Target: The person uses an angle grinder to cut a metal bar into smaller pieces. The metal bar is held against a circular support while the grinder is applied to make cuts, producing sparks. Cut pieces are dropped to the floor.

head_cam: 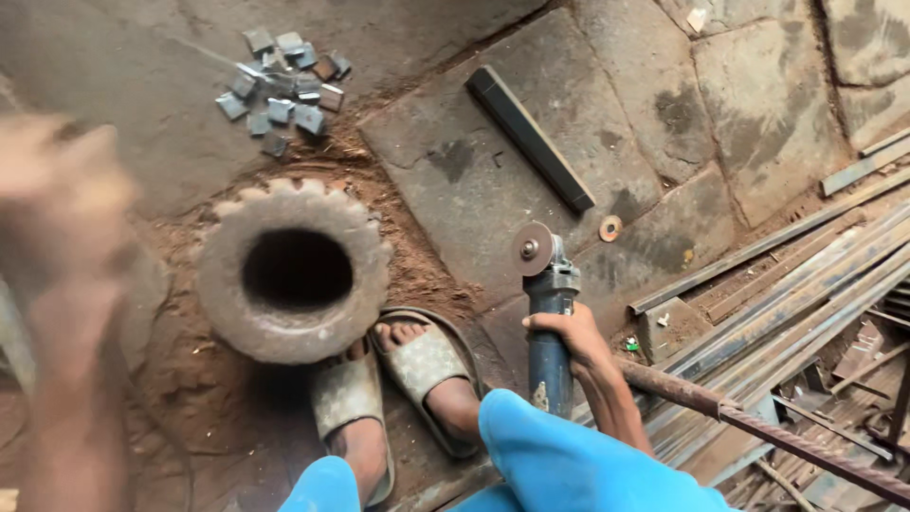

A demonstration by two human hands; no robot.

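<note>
Grinder: a blue angle grinder (548, 322) stands nearly upright just right of the sandalled feet, its worn disc (533, 248) at the top, facing left and clear of the ground. Held that way, the disc touches nothing.
Right hand: the right hand (569, 334) is wrapped around the grinder's body just below the head, fingers closed tight on it; the forearm runs down to the blue-trousered knee, which looks to steady the tool.
Left hand: the left hand (59, 204) is a raised blur at the left edge, close to the camera. Whether it is spread or closed, or holds anything, I cannot tell.
Feet: two feet in dusty sandals (417, 372) sit side by side, toes touching the base of the big ring.
Ring: a heavy rusty toothed ring (294, 270) with a dark round hole lies flat on reddish dirt, left of the grinder; the feet against it look like a brace.
Small cut pieces: a heap of small grey metal squares (282, 87) lies well beyond the ring, grouped together as if sorted aside.
Bar: a dark square bar (529, 136) lies slanted on a stone slab (455, 171), beyond the disc.
Washer: a small round washer (610, 228) lies right of the disc.
Stock: long steel strips and angle lengths (806, 284) are stacked at the right, with a ribbed rusty rod (758, 427) across them by the right forearm.
</note>
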